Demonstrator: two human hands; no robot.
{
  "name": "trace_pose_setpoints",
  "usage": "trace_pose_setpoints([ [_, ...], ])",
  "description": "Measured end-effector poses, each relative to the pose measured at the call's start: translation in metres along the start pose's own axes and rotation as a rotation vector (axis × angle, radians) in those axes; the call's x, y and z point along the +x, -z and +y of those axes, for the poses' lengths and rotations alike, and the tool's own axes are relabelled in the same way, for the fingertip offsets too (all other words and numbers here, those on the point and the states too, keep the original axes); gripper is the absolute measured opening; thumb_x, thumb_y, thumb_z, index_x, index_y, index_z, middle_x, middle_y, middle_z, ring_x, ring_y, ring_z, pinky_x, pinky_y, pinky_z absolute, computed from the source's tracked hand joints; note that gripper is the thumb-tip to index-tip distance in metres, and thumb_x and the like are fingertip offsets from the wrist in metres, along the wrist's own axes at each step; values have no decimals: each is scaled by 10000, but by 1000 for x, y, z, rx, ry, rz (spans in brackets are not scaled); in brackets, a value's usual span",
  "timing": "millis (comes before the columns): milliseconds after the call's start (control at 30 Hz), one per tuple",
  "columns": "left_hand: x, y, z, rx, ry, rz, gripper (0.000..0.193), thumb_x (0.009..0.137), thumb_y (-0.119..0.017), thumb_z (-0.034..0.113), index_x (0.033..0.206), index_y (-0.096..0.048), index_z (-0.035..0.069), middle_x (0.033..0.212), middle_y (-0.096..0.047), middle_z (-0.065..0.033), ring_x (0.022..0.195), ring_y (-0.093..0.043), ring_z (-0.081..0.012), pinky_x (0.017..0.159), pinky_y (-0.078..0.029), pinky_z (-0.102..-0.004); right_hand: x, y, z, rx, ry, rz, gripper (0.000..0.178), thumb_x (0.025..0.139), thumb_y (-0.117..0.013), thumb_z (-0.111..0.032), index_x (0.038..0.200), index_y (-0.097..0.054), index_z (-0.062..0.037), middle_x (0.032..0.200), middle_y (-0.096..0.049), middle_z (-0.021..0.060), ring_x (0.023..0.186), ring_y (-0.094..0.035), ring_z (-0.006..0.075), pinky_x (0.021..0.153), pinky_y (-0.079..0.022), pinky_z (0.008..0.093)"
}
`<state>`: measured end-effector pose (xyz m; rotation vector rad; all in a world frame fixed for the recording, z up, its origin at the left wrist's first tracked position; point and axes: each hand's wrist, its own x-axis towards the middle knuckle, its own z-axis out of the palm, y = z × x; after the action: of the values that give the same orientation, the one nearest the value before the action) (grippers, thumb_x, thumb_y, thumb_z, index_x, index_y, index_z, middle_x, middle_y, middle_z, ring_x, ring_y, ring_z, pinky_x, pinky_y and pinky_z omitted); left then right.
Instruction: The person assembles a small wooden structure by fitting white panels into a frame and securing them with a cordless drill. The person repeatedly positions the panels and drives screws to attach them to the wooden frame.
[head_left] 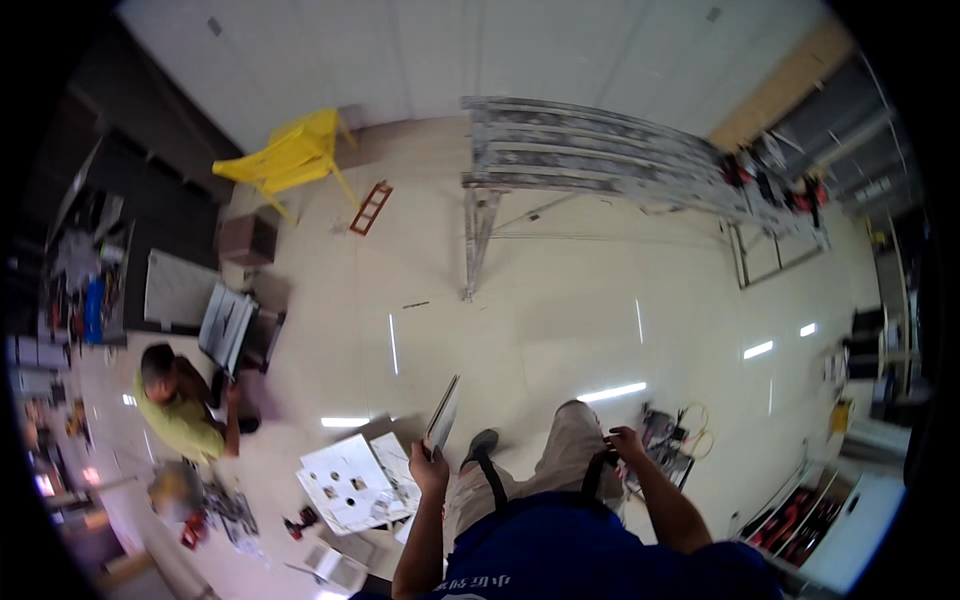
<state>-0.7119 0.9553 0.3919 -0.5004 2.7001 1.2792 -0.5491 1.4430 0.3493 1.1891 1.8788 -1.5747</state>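
Observation:
My left hand (428, 467) is closed round the lower end of a thin white panel (442, 413), which stands up from my fist and shows nearly edge-on. My right hand (627, 446) hangs beside my right thigh, close to a dark strap (594, 474) over my trousers. Its fingers look loosely bent and apart, with nothing visible in them. Just left of my left forearm lie white marbled boards (346, 477), one with several round dark holes.
A person (180, 405) in a yellow-green shirt works at the left by a tilted panel (227, 325). A long paint-stained trestle (600, 160) stands ahead, a yellow stand (290, 155) at the far left. Tools and yellow tubing (697, 420) lie at my right.

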Motion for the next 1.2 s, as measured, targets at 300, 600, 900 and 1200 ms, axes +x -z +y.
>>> trace_pose_setpoints([
  [300, -7, -204, -105, 63, 396, 520, 156, 925, -631, 37, 1072, -617, -13, 771, -638, -108, 638, -564, -141, 596, -489, -282, 518, 59, -186, -1127, 251, 135, 328, 865, -681, -244, 1111, -690, -27, 1032, -730, 170, 975, -701, 300, 873, -548, 400],
  [600, -79, -438, -219, 294, 923, 760, 492, 921, -708, 7, 1357, -488, -55, 1309, -584, -203, 1148, -577, -256, 1022, -464, -377, 1023, -103, -203, -1233, 105, 181, 877, 940, -574, -612, 1593, -248, -127, 1485, -449, 165, 1184, -544, 316, 914, -498, 495],
  [900, -163, -535, -219, 113, 1091, 721, 448, 942, -674, 57, 1310, -441, -48, 1257, -534, -171, 1119, -528, -225, 946, -453, -360, 1170, -157, -275, -1227, 810, 457, 751, 821, -710, -584, 1314, -579, -33, 1230, -654, 165, 1176, -603, 308, 998, -481, 427],
  [1200, -256, -387, 117, -290, 1449, 894, 247, 846, -737, 62, 979, -535, 9, 758, -638, -85, 687, -601, -107, 606, -485, -281, 773, 26, -251, -1017, 93, 121, 585, 885, -676, -616, 598, -438, -166, 516, -453, -16, 430, -419, 123, 415, -328, 321],
])
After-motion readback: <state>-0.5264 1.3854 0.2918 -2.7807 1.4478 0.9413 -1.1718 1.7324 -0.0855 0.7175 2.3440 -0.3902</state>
